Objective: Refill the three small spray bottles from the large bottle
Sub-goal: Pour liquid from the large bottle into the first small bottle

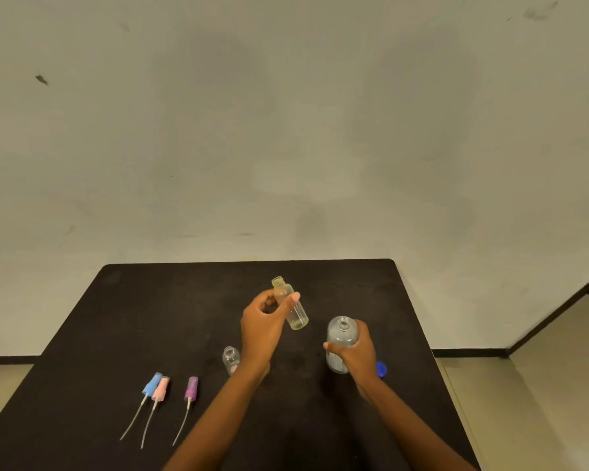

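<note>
My left hand (264,326) holds a small clear bottle (291,305) above the black table (170,314), tilted, its open threaded neck up and away from me. My right hand (356,356) grips the large clear bottle (340,336), which is uncapped and stands about upright near the table's right side. A second small open bottle (231,359) stands on the table just left of my left wrist, partly hidden by it. Only two small bottles are in view.
Three spray heads with long dip tubes lie at the front left: blue (152,385), pink (160,389) and purple (191,389). A blue cap (381,369) lies behind my right wrist. The table's right edge is near, with floor beyond.
</note>
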Available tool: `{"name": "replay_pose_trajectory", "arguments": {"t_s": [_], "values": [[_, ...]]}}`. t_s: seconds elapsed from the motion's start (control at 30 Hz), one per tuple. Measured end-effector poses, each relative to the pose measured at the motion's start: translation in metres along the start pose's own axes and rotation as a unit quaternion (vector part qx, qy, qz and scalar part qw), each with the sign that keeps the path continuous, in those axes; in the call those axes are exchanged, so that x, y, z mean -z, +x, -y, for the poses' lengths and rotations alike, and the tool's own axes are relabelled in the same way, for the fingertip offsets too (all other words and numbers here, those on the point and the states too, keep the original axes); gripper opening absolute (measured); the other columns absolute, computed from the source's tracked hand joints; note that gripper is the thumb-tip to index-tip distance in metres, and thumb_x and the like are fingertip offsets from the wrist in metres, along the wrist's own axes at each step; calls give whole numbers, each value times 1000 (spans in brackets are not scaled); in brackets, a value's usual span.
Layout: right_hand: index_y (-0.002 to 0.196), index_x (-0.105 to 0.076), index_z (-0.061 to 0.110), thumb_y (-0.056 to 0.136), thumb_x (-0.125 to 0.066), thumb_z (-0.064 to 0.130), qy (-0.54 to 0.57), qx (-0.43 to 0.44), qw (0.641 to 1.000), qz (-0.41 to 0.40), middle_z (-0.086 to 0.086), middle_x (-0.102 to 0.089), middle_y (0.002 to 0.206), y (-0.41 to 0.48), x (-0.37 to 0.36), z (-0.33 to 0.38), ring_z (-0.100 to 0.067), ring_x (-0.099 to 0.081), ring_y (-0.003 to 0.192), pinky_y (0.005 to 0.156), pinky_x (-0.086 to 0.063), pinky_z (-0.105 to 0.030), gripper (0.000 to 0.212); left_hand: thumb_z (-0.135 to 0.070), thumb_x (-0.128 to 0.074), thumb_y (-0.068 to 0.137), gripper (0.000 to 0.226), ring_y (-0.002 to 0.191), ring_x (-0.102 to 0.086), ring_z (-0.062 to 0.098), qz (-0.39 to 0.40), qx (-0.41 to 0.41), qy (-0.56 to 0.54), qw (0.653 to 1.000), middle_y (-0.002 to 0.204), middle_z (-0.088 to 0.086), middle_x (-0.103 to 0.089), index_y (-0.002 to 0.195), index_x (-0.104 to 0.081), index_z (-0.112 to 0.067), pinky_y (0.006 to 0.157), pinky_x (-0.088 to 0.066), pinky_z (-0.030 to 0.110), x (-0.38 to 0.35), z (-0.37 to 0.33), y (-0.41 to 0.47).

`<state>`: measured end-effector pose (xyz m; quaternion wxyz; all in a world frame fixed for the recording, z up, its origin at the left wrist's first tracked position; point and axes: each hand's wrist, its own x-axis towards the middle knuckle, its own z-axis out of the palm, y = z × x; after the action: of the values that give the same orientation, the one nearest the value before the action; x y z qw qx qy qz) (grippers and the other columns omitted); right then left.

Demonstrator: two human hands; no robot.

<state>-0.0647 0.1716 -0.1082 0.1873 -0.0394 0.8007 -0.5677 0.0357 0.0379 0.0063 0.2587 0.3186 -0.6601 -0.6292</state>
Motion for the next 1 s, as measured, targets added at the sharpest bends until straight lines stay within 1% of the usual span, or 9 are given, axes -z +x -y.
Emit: {"name": "replay_pose_trajectory", "arguments": {"t_s": [0.2,0.33,0.4,0.47,0.57,0.67,0.73,0.83,1.0], "values": [[103,-47,32,60,-84,12,57,93,994,9,7,-56,101,-12,12,53,-20,-56,100,80,-49,-30,60,-29,-69,77,19,98,-63,15,62,-2,-47,997,101,-4,-66,94,-62,-33,82,-56,38,17,-61,3],[109,-51,36,41,-81,47,39,172,984,0,5,-57,112,-22,26,116,-16,-55,103,82,-51,-33,75,-24,-68,78,27,98,-62,16,120,-1,-71,990,106,0,-63,104,-60,-27,69,-59,32,23,-96,-1],[113,-49,37,39,-78,53,23,215,976,-17,5,-55,116,-31,34,151,-16,-53,106,82,-49,-30,81,-25,-68,78,29,96,-62,15,133,-12,-73,988,106,-1,-63,106,-60,-26,67,-59,30,23,-114,-4],[110,-45,43,40,-73,57,-4,268,963,-33,8,-54,114,-44,42,186,-18,-51,108,86,-48,-35,77,-26,-68,78,30,93,-64,14,142,-29,-67,987,105,-3,-64,107,-61,-27,65,-59,28,23,-130,-7],[101,-41,45,45,-75,49,-50,354,931,-70,21,-49,100,-65,55,235,-14,-48,102,90,-41,-35,65,-31,-68,74,37,94,-65,12,162,-57,-54,984,105,-5,-65,110,-63,-26,68,-59,29,24,-153,-13],[104,-44,36,50,-74,42,-99,419,896,-107,27,-42,91,-80,64,272,-2,-43,91,86,-35,-29,62,-42,-68,60,46,93,-64,9,177,-87,-45,979,104,-9,-66,105,-66,-29,70,-59,32,25,-174,-18],[110,-50,29,50,-70,44,-110,442,881,-130,28,-41,92,-84,69,287,4,-41,86,84,-37,-30,66,-43,-67,57,41,91,-65,8,187,-105,-51,975,101,-11,-67,97,-67,-33,68,-59,31,27,-186,-22],[118,-52,23,51,-70,46,-119,467,863,-151,19,-46,100,-88,74,301,-5,-45,90,83,-44,-34,74,-44,-66,55,37,88,-66,10,199,-130,-49,970,97,-10,-67,91,-67,-35,62,-58,27,30,-199,-26],[121,-53,24,51,-72,46,-152,505,832,-169,19,-48,101,-94,79,312,-10,-44,96,82,-47,-40,76,-42,-66,55,43,89,-65,15,195,-155,-48,967,98,-4,-65,96,-64,-32,59,-58,27,32,-210,-29]]}}
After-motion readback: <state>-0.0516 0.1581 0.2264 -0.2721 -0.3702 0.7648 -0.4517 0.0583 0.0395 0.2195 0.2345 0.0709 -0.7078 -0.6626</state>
